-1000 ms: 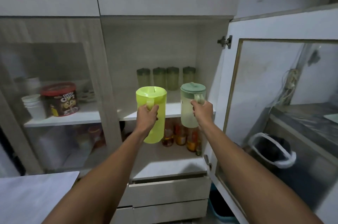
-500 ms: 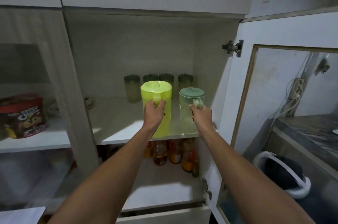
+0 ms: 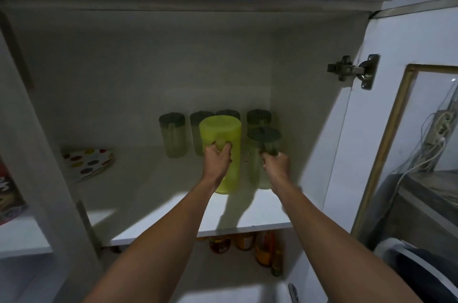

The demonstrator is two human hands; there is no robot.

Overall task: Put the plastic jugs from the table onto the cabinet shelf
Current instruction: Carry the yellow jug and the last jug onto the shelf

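Because the cabinet interior is dim and the view is blurred by motion, fine detail on the jugs is hard to read. Four pale green lidded plastic jugs [image 3: 172, 138] stand in a row at the back of the white cabinet shelf [image 3: 153, 206]; two of them are partly hidden behind the bright yellow-green plastic jug [image 3: 229, 134]. Whether the bases of the two front jugs touch the shelf cannot be told, since both forearms cover part of their lower edges.

Left hand [image 3: 218, 162]: closed around the handle of the yellow-green jug, fingers wrapped over its top. This jug stands upright over the middle of the shelf, in front of the back row.

Right hand [image 3: 276, 165]: closed on the handle of the translucent pale green jug with a dark green lid [image 3: 264, 138], which is upright just to the right of the yellow-green jug, near the right cabinet wall. The fingers are too smeared to count.

A polka-dot plate [image 3: 90, 162] lies at the far left of the shelf, cut off by the cabinet divider. Amber bottles [image 3: 244, 244] below the shelf show only their upper parts. The glass-panelled door [image 3: 386, 129] hangs open to the right of the shelf.
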